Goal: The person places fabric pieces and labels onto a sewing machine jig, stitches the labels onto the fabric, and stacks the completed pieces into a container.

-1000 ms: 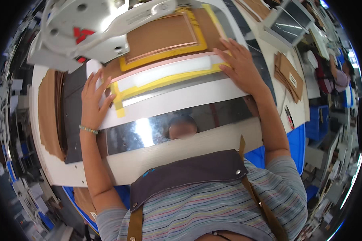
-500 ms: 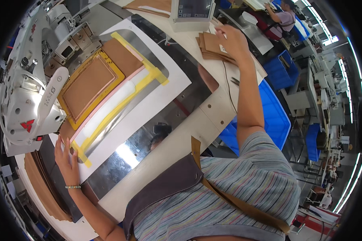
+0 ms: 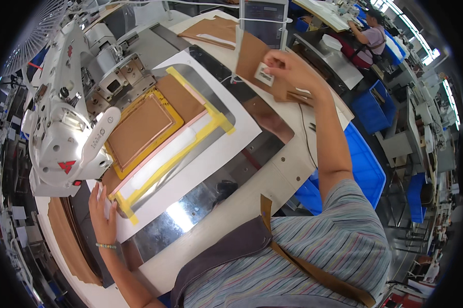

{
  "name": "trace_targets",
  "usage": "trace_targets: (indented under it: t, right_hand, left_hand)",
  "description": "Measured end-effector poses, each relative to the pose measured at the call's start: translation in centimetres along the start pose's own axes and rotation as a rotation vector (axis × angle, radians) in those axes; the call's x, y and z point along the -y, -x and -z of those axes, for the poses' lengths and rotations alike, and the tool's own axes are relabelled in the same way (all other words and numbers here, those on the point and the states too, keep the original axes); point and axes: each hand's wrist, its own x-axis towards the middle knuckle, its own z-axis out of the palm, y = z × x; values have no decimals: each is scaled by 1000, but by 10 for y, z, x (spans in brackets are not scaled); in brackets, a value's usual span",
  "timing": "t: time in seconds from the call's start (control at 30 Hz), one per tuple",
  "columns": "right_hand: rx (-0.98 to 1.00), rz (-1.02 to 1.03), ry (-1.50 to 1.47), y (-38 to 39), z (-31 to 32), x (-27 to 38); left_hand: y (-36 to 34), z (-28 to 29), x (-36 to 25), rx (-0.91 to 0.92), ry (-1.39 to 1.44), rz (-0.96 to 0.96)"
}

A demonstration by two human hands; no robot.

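Note:
My right hand (image 3: 292,72) pinches a brown fabric piece (image 3: 249,55) by its near edge and tilts it up. A white printed label (image 3: 264,75) shows on the piece, beside my fingertips. More brown pieces (image 3: 299,96) lie stacked under that hand. My left hand (image 3: 103,213) rests with fingers stretched out at the near left corner of a white template sheet (image 3: 218,138) edged with yellow tape. On the template, a yellow frame (image 3: 176,119) lies over a brown fabric panel (image 3: 182,96), below the head of a white sewing machine (image 3: 62,149).
A small screen unit (image 3: 265,25) stands behind the stack. Brown panels (image 3: 70,241) are piled at the left. To the right, below table height, sits a blue bin (image 3: 367,164). A co-worker (image 3: 371,38) sits at another table, far right.
My right hand has raised one brown piece off the stack, and its label now shows. The left hand stays at the template corner. The whole view has shifted a little.

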Motion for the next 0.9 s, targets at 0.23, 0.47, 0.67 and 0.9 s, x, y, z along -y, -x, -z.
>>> trace_targets:
  t: [0.23, 0.47, 0.67, 0.9]
  right_hand:
    - [171, 595, 104, -113, -162, 104]
    - [229, 731, 347, -136, -290, 158]
    - [106, 825, 433, -135, -321, 146]
    - [122, 860, 460, -129, -314, 157]
  left_hand:
    - [-36, -11, 13, -18, -165, -145]
    - [-61, -24, 11, 30, -145, -74]
    - [-79, -40, 31, 180, -215, 118]
    - [-114, -50, 17, 102, -74, -111]
